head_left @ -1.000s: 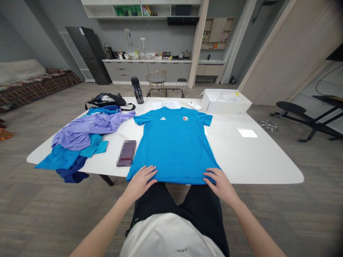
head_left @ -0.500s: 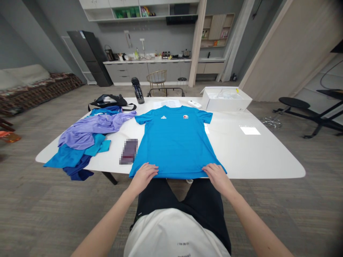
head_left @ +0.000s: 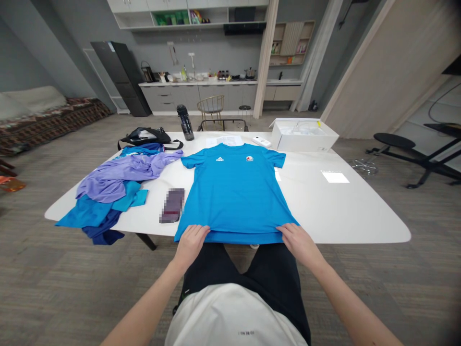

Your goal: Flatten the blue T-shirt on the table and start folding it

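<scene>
A blue short-sleeved T-shirt [head_left: 237,192] lies spread front side up on the white table, its collar away from me and its hem at the near edge. White and red logos show on its chest. My left hand [head_left: 192,241] pinches the hem near its left corner. Near the right corner, my right hand [head_left: 298,240] grips the same hem, fingers closed on the cloth. Between the hands the front layer is raised a little, and a strip of the back layer shows beneath it.
On the white table [head_left: 334,211], a heap of purple and blue clothes [head_left: 111,178] lies at the left, partly over the edge. A blurred dark phone-like item [head_left: 173,205] is beside the shirt. Behind stand a black bottle [head_left: 185,122], a black bag [head_left: 144,136] and a white box [head_left: 302,137].
Both hands have closed on the hem's front layer and drawn it slightly up, so the back layer now shows below. Earlier the fingers lay flatter on the cloth.
</scene>
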The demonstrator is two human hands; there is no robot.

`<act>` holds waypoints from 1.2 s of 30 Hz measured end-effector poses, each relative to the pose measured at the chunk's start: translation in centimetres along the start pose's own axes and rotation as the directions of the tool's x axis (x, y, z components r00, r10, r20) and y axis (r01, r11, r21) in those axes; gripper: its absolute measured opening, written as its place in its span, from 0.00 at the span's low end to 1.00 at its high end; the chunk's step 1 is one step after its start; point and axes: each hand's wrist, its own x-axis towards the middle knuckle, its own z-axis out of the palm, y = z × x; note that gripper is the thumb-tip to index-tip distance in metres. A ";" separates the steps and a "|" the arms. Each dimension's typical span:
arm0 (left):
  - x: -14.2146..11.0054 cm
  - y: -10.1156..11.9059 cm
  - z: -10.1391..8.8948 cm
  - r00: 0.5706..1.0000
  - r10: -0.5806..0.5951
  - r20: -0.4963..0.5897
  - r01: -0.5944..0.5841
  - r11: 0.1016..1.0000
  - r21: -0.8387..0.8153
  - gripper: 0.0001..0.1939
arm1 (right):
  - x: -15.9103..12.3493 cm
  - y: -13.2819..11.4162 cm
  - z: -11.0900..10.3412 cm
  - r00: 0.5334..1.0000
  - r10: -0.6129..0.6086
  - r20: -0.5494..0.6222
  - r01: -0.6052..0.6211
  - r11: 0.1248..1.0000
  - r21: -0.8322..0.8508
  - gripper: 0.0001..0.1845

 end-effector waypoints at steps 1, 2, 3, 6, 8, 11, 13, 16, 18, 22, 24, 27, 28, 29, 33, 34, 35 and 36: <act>-0.1 -0.1 0.0 1.000 0.009 0.009 -0.009 1.000 0.002 0.11 | -0.1 0.0 0.0 1.000 0.010 -0.020 -0.010 1.000 0.005 0.17; -0.2 -0.1 0.0 1.000 0.023 0.020 -0.023 1.000 0.001 0.11 | -0.2 -0.1 0.0 0.999 0.021 -0.043 -0.020 1.000 0.016 0.17; -0.3 -0.2 -0.1 0.999 0.041 0.032 -0.041 0.999 -0.004 0.11 | -0.4 -0.1 -0.1 0.997 0.028 -0.065 -0.026 0.999 0.032 0.18; -0.7 -0.1 -0.6 0.991 0.110 0.075 -0.109 0.994 -0.019 0.11 | -0.8 -0.6 -0.7 0.994 0.029 -0.104 -0.021 0.997 0.077 0.18; -0.9 0.1 -1.1 0.982 0.149 0.117 -0.148 0.989 -0.016 0.11 | -1.0 -1.0 -1.2 0.994 0.022 -0.104 -0.014 0.997 0.081 0.16; -0.9 0.6 -2.0 0.962 0.182 0.203 -0.185 0.983 -0.002 0.10 | -1.2 -1.5 -1.7 0.998 0.010 -0.068 -0.006 0.998 0.063 0.16; -0.8 0.9 -2.3 0.950 0.183 0.252 -0.191 0.982 0.007 0.10 | -1.3 -1.6 -1.8 0.999 0.004 -0.035 -0.002 0.998 0.059 0.14; -0.7 1.0 -2.4 0.962 0.131 0.240 -0.144 0.989 0.037 0.12 | -1.8 -1.4 -1.3 0.996 0.046 -0.071 -0.043 0.998 0.043 0.15; -1.0 0.8 -2.1 0.972 0.080 0.221 -0.100 0.992 0.081 0.21 | -2.4 -0.9 -0.6 0.993 0.055 -0.100 -0.055 0.998 0.006 0.22; -2.7 0.1 -1.0 0.968 0.014 0.249 -0.067 0.977 0.205 0.34 | -4.1 0.2 1.3 0.997 -0.022 -0.070 0.018 0.998 -0.062 0.31; -3.8 0.0 -0.8 0.968 -0.006 0.252 -0.055 0.970 0.237 0.34 | -5.4 0.6 1.9 0.995 -0.023 -0.094 0.017 0.998 -0.067 0.34; -4.5 0.6 -1.2 0.977 -0.031 0.212 -0.020 0.973 0.231 0.34 | -7.1 0.5 1.5 0.987 0.021 -0.156 -0.028 0.999 -0.043 0.34; -4.3 1.2 -1.4 0.980 -0.031 0.194 -0.010 0.978 0.209 0.34 | -7.4 0.4 1.1 0.983 0.037 -0.177 -0.042 0.999 -0.027 0.33; -3.8 2.1 -1.5 0.983 -0.019 0.181 -0.012 0.986 0.169 0.34 | -7.5 0.3 0.5 0.979 0.052 -0.199 -0.055 0.998 -0.008 0.30; 1.5 8.1 -0.1 0.979 0.086 0.187 -0.056 0.986 -0.160 0.23 | -3.1 2.3 -1.9 0.952 0.182 -0.244 -0.165 0.982 0.089 0.10; 3.6 9.8 0.8 0.971 0.105 0.214 -0.049 0.967 -0.251 0.20 | -0.7 3.5 -2.2 0.945 0.245 -0.215 -0.225 0.968 0.115 0.09; 6.0 11.4 1.8 0.956 0.135 0.259 -0.042 0.941 -0.335 0.18 | 2.2 5.1 -2.3 0.932 0.306 -0.193 -0.281 0.949 0.147 0.10; 8.5 12.9 2.9 0.938 0.164 0.304 -0.032 0.918 -0.395 0.16 | 5.5 7.0 -2.3 0.923 0.352 -0.154 -0.322 0.927 0.190 0.12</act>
